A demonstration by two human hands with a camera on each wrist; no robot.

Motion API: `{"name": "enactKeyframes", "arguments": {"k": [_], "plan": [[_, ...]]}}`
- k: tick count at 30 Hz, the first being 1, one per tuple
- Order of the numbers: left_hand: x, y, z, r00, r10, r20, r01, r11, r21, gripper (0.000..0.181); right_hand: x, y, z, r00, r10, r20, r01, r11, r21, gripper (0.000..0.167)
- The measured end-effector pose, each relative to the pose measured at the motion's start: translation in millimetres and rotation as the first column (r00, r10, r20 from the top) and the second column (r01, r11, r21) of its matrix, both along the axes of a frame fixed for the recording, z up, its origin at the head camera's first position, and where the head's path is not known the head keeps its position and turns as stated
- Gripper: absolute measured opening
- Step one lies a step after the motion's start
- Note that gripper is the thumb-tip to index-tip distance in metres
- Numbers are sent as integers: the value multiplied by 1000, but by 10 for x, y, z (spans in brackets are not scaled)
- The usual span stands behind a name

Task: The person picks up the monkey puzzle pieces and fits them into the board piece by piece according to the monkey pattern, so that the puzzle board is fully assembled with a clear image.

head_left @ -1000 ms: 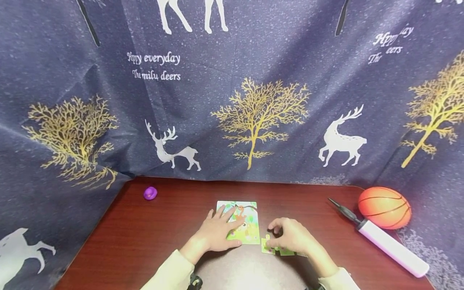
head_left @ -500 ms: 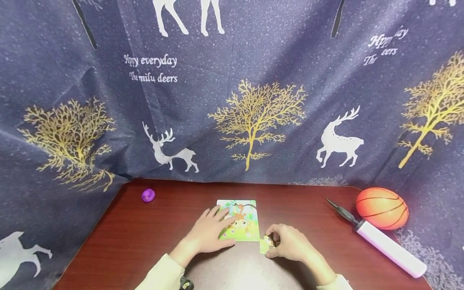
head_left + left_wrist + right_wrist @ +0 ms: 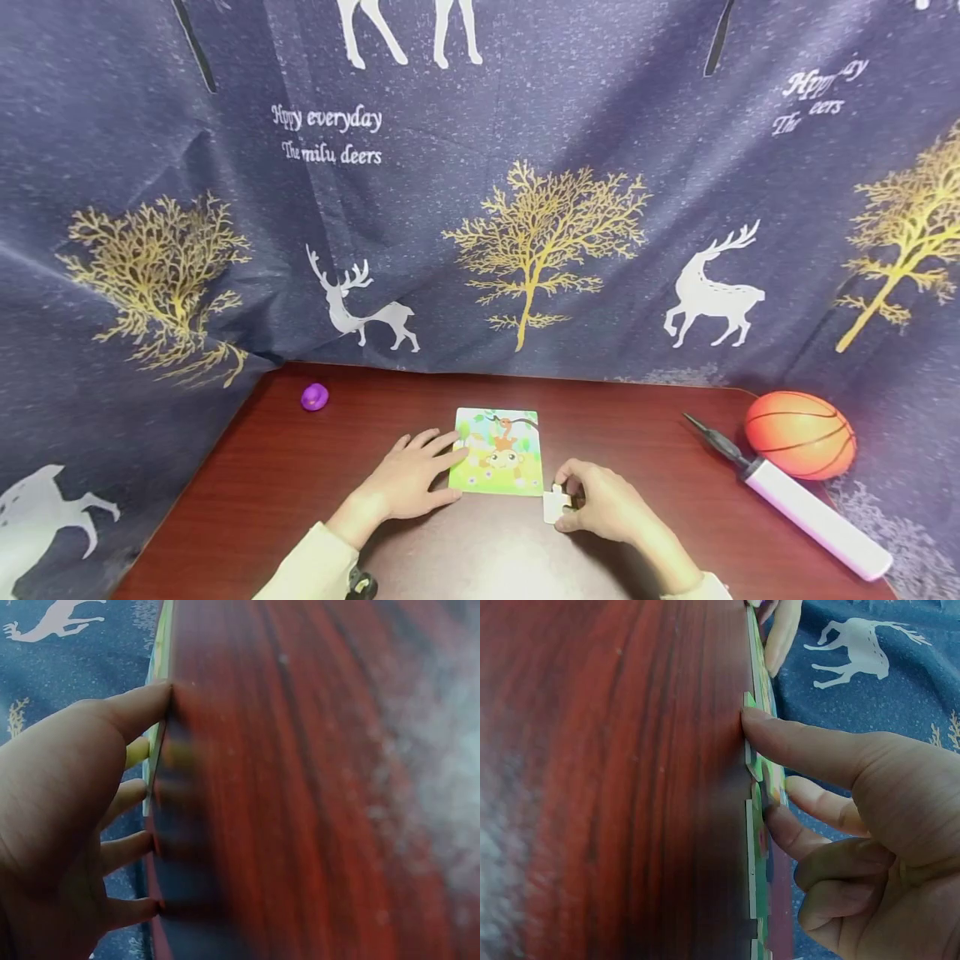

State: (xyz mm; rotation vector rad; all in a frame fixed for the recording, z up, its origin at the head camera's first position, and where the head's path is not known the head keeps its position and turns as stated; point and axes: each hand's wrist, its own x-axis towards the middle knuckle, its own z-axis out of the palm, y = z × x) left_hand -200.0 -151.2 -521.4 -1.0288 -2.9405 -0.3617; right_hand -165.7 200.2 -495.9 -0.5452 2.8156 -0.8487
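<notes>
A square picture board [image 3: 504, 463] with a monkey hanging from a branch lies flat on the table. My left hand [image 3: 405, 479] is spread at its left side, fingertips touching its edge. Beside the board's lower right corner, my right hand [image 3: 606, 504] pinches a jigsaw puzzle piece [image 3: 555, 506] between thumb and fingers. In the right wrist view the thumb presses the near edge of that piece [image 3: 751, 742], and more green puzzle pieces [image 3: 753, 859] lie along the table closer to the wrist. From above, the right hand hides those pieces.
A purple ring-like toy [image 3: 315, 397] sits at the table's back left. At the right lie an orange basketball-patterned ball [image 3: 799, 435] and a white hand pump [image 3: 817, 518] with a black nozzle. A dark blue cloth with deer [image 3: 450, 317] hangs behind the table [image 3: 315, 458].
My left hand has slid left off most of the picture, uncovering the monkey. The right hand has settled on the puzzle piece, its fingers lying across it beside the board.
</notes>
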Motion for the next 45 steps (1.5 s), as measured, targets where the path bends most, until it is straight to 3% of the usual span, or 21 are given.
{"name": "enactKeyframes", "arguments": {"k": [13,18,23,35,45], "plan": [[-68,31,2,1000,13,-25,-13,1000,-16,67,43,-8,-72,998,-30,-57,30,1000,7,51],[-66,42,22,1000,21,13,-21,1000,-1,67,48,12,-79,997,-3,-74,3,1000,-4,48],[-68,29,42,999,14,51,-14,1000,10,67,42,29,-85,999,18,-42,-20,999,-41,36],[-121,-5,-3,999,-3,39,5,999,-33,66,20,35,-116,997,67,42,-57,978,-203,5],[-108,2,28,999,-21,32,22,999,-26,64,-48,-63,-143,995,48,85,-19,949,-313,7]]}}
